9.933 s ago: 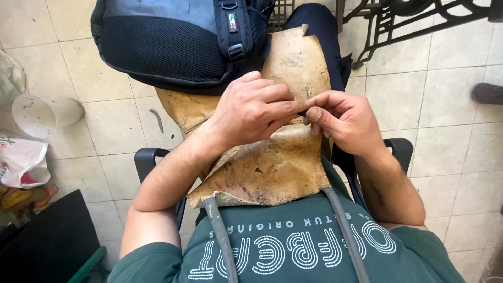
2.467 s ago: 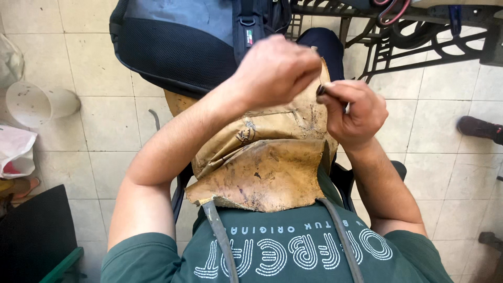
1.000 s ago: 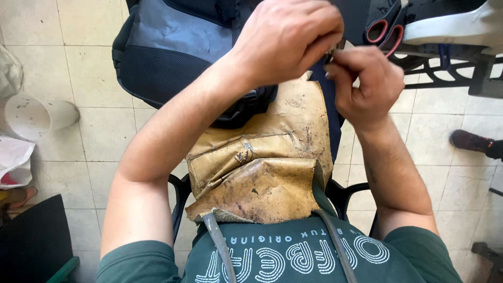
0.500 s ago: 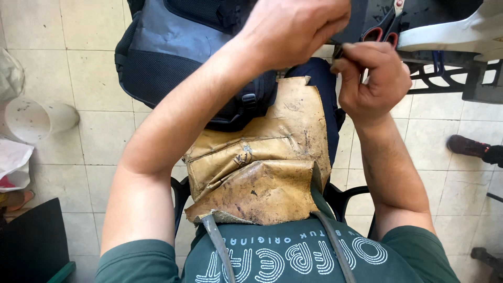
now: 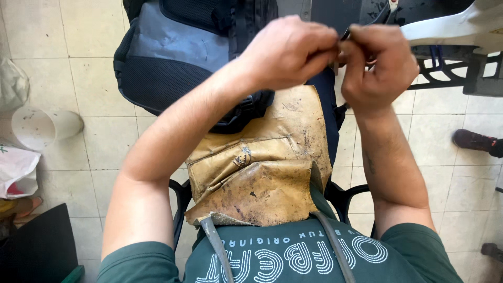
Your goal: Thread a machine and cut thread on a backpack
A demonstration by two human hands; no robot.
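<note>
My left hand (image 5: pixel 291 52) and my right hand (image 5: pixel 377 65) are raised in front of me with their fingertips pinched together. Between them sticks up a small thin dark item (image 5: pixel 346 34); it is too small to tell what it is. Below the hands a black and grey backpack (image 5: pixel 178 57) rests against my knees. A worn tan leather apron (image 5: pixel 262 167) covers my lap, its grey straps running over my green shirt.
A white plastic cup (image 5: pixel 36 126) lies on the tiled floor at the left, with a plastic bag (image 5: pixel 15 170) below it. A white curved surface (image 5: pixel 456 26) on a black metal frame (image 5: pixel 445 76) stands at the top right. Another person's dark shoe (image 5: pixel 474 141) is at the right edge.
My hands have come up from the apron and backpack to the top of the view. In the last half second they closed together until the fingertips met.
</note>
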